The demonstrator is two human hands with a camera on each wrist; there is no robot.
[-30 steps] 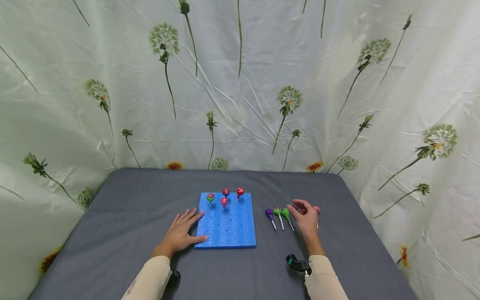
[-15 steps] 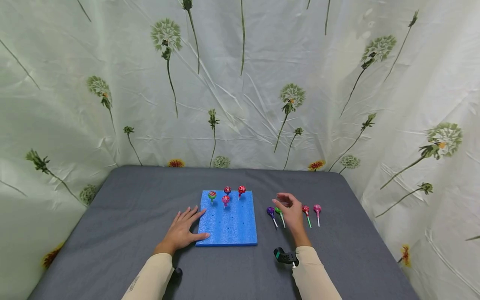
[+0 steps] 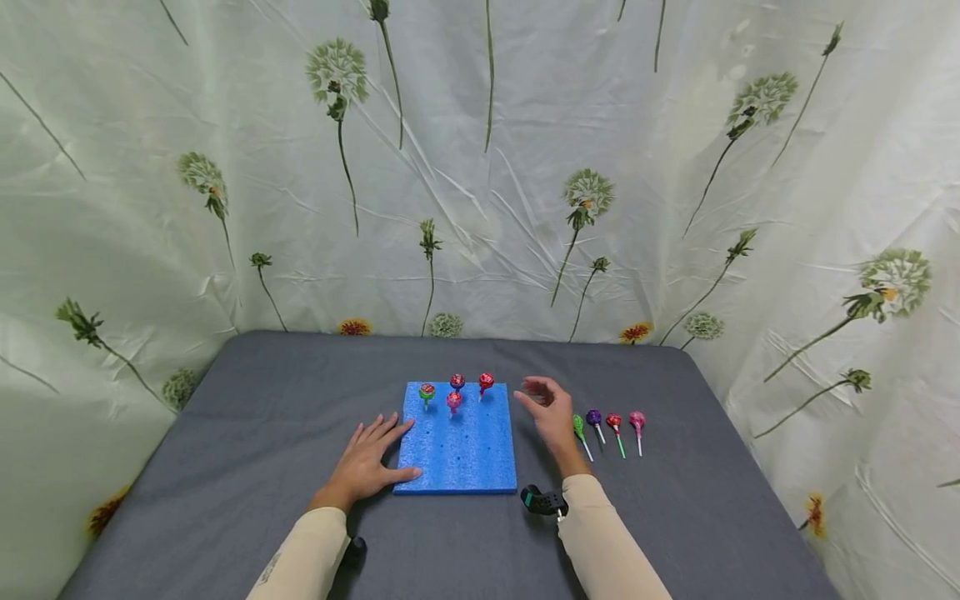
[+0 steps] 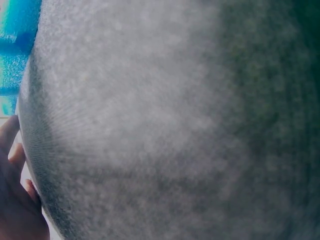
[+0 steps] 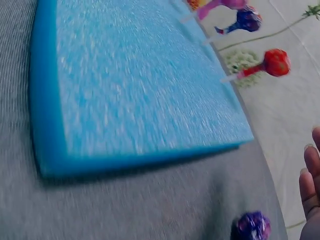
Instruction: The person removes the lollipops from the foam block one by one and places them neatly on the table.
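Observation:
A blue foam board (image 3: 450,467) lies mid-table, with a green lollipop (image 3: 427,391), a dark blue one (image 3: 457,382), a red one (image 3: 486,381) and a pink one (image 3: 453,402) standing upright at its far side. My left hand (image 3: 366,468) spreads flat at the board's left side, thumb and fingertips on its edge. Just right of the board, my right hand (image 3: 549,417) hovers with fingers loosely bent and nothing visible between them. Below its fingers, the right wrist view shows a purple lollipop (image 5: 253,226) on the table; the head view hides it behind the hand.
Right of my right hand lie a green lollipop (image 3: 579,427), a purple one (image 3: 594,417), a red one (image 3: 614,422) and a pink one (image 3: 637,420) in a row. Small holes dot the board. A flower-print curtain (image 3: 510,208) hangs behind the grey-clothed table (image 3: 285,400).
My right hand has moved left across the row of loose lollipops toward the board, uncovering the purple, red and pink ones. The left hand has stayed at the board.

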